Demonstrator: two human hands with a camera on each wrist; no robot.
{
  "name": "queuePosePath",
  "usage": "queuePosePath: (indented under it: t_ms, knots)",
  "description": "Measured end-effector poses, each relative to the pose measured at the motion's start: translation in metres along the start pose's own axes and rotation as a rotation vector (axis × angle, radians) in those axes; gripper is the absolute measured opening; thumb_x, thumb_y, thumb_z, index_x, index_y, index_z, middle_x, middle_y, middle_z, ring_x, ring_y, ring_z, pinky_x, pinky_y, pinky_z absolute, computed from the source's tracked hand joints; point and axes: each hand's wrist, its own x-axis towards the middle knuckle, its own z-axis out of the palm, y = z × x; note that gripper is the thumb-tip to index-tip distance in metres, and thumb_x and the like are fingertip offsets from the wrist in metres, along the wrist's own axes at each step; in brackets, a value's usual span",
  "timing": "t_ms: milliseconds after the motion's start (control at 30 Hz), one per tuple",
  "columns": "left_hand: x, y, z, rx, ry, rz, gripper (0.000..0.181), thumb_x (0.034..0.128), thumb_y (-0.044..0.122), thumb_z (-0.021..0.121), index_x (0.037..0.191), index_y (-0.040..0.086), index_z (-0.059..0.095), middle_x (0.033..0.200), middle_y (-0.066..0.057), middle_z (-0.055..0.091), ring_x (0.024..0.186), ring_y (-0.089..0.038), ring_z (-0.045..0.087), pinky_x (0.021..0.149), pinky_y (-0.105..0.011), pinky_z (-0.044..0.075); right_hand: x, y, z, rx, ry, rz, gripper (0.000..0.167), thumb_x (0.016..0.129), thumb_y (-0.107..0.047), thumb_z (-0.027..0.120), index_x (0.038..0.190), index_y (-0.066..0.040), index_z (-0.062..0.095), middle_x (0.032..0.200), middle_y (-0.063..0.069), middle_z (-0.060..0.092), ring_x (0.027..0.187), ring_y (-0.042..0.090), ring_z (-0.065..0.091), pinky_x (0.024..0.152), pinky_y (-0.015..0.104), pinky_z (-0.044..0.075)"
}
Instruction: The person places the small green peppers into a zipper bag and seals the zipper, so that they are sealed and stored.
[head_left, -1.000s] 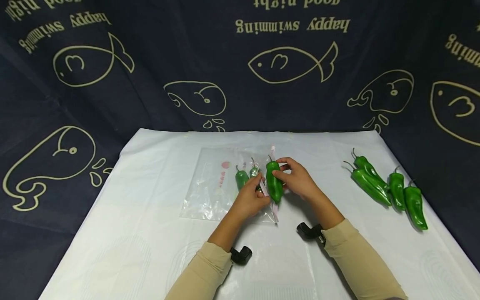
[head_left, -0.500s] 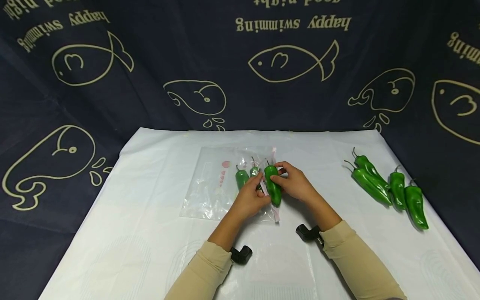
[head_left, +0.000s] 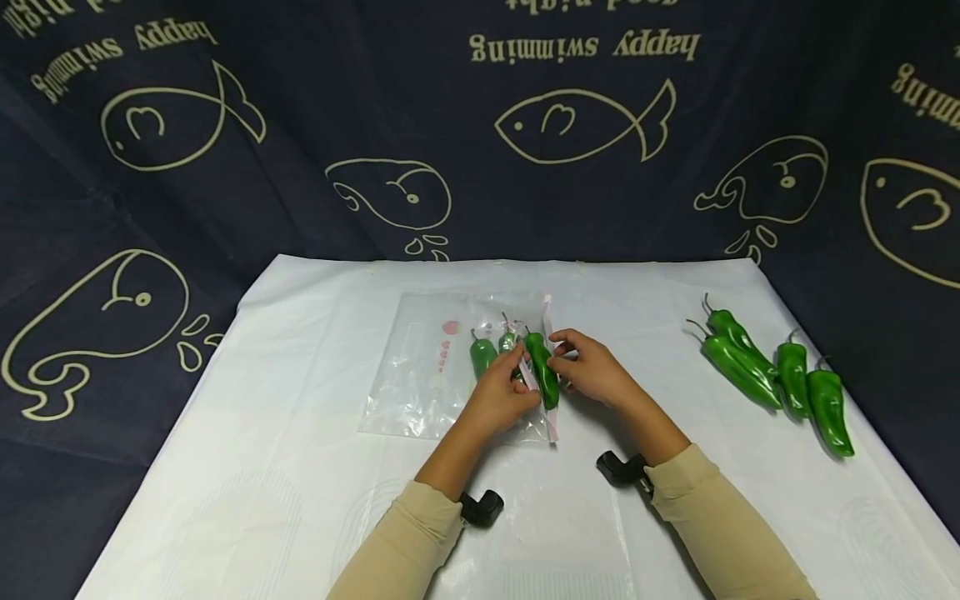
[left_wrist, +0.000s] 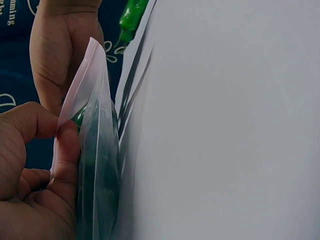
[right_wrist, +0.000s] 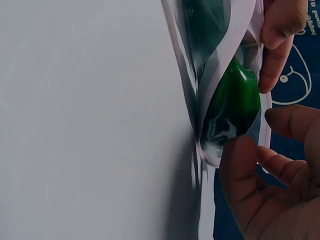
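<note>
A clear zip bag (head_left: pixel 420 400) with pink zip edges lies flat, its mouth facing right. My left hand (head_left: pixel 498 400) pinches one lip of that mouth between thumb and finger, as the left wrist view shows. Inside the bag are a green pepper (head_left: pixel 482 354) and another pepper (head_left: pixel 507 342), partly hidden by the plastic and my hand. A further green pepper (right_wrist: pixel 237 100) sits within the open mouth, between the pink edges. My right hand (head_left: pixel 596 368) touches this pepper's near end with the thumb; its other fingers are spread apart from it.
Several loose green peppers (head_left: pixel 742 371) lie together near the right edge of the white-covered table (head_left: pixel 300 500). A dark cloth (head_left: pixel 480 217) printed with fish and whales hangs behind it. Each wrist carries a black camera mount (head_left: pixel 622 469).
The pepper at my right hand has moved left and into the bag's mouth. My right fingers have loosened from it. The left hand keeps its pinch on the bag.
</note>
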Motion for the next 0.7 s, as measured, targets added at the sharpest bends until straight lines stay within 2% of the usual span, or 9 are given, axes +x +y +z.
queuePosePath:
  t_ms: [167,433,533,700]
  knots:
    - [-0.0001,0.0009,0.0,-0.006,0.0,-0.001,0.086,0.0788,-0.002,0.071,0.154,-0.001,0.029,0.136,-0.008,0.051,0.071,-0.006,0.059,0.056,-0.019,0.049,0.0013,0.0012,0.0028,0.045,-0.03,0.017,0.045,0.096,-0.011,0.062,0.138,-0.001,0.05,0.117,0.021,0.056,0.084,0.025,0.066,0.066,0.037,0.058]
    - [0.0007,0.0006,0.0004,0.003,0.003,-0.001,0.085,0.0787,-0.001,0.071,0.154,-0.002,0.03,0.136,-0.01,0.05,0.072,-0.006,0.058,0.057,-0.019,0.049,0.0024,-0.0001,0.0047,0.118,-0.019,0.026,0.043,0.097,-0.009,0.059,0.137,0.002,0.05,0.124,0.024,0.054,0.083,0.026,0.069,0.07,0.038,0.059]
    - [0.001,0.0009,-0.0001,0.002,0.0,-0.008,0.085,0.0785,-0.001,0.071,0.154,-0.002,0.03,0.137,-0.012,0.049,0.072,-0.006,0.058,0.057,-0.019,0.05,0.0022,-0.0021,0.0042,0.103,-0.005,0.011,0.041,0.097,-0.012,0.058,0.135,0.002,0.052,0.126,0.023,0.056,0.082,0.027,0.069,0.068,0.038,0.059]
    - [0.0011,0.0023,-0.0004,0.001,-0.005,-0.009,0.085,0.0783,-0.001,0.071,0.153,-0.002,0.03,0.136,-0.014,0.049,0.072,-0.006,0.059,0.056,-0.019,0.049,0.0008,-0.0052,0.0028,0.02,0.03,-0.023,0.039,0.096,-0.016,0.06,0.132,-0.001,0.057,0.122,0.019,0.06,0.084,0.03,0.064,0.061,0.036,0.054]
